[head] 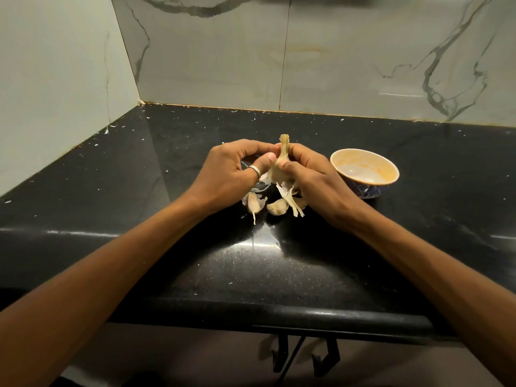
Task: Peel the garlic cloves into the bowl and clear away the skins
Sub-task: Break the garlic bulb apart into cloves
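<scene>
Edge of black tabletop [279, 275] runs rounded across the near side, w/ dark metal hooks [326, 356] hanging just under it. Both forearms reach in over a wide bare stretch of the surface. Past that, two loose cloves [277, 206] lie side by side, unpeeled, w/ pale skin strips [290, 196] trailing down onto them from the bulb above. Garlic bulb [279, 169] is held just above the tabletop at centre, long axis roughly upright, dry stem tip pointing up and away, root end down. Left hand [231, 171], a ring [255, 171] on its thumb, and right hand [312, 174] both have fingers curled round the bulb, thumbs pressing its near face, pinching it from either side. Something clear, maybe glass, shows under the left hand; can't tell what. Bowl [363, 189] sits upright just right of the right hand, apart from it, orange-tinted inside, blue pattern outside. Open room left, right and behind, dotted w/ white flecks, up to the veined marble walls [363, 65] meeting at the far-left corner.
</scene>
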The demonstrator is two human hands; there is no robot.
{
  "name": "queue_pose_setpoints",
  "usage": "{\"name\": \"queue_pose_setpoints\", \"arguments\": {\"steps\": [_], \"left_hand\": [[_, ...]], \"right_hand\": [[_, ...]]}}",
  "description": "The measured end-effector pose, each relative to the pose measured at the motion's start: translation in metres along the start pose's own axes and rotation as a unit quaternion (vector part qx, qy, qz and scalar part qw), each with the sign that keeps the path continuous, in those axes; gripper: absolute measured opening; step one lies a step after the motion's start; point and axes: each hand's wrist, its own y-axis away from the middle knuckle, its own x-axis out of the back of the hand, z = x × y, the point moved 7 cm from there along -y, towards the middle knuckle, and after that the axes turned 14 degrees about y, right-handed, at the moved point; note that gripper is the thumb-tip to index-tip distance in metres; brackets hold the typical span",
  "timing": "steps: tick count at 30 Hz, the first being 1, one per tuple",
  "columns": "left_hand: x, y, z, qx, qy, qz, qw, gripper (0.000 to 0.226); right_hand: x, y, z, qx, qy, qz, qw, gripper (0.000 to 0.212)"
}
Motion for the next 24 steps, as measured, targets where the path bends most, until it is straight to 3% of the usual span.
{"name": "queue_pose_setpoints", "arguments": {"steps": [6,14,19,24], "left_hand": [[-0.002,-0.001,-0.007,0.026,0.066,-0.04,0.997,0.029],[0.003,-0.001,-0.012,0.088,0.152,-0.007,0.984,0.009],[0.003,-0.001,-0.013,0.1,0.151,-0.002,0.983,0.003],[0.003,-0.001,-0.017,0.1,0.143,0.003,0.985,0.013]], "right_hand": [[-0.003,0.002,-0.012,0.071,0.018,-0.017,0.997,0.033],[-0.005,-0.001,-0.006,0.09,0.069,-0.003,0.994,0.041],[-0.004,-0.002,0.0,0.076,0.059,0.01,0.995,0.032],[0.002,0.0,0.002,0.055,0.083,0.047,0.994,0.018]]}}
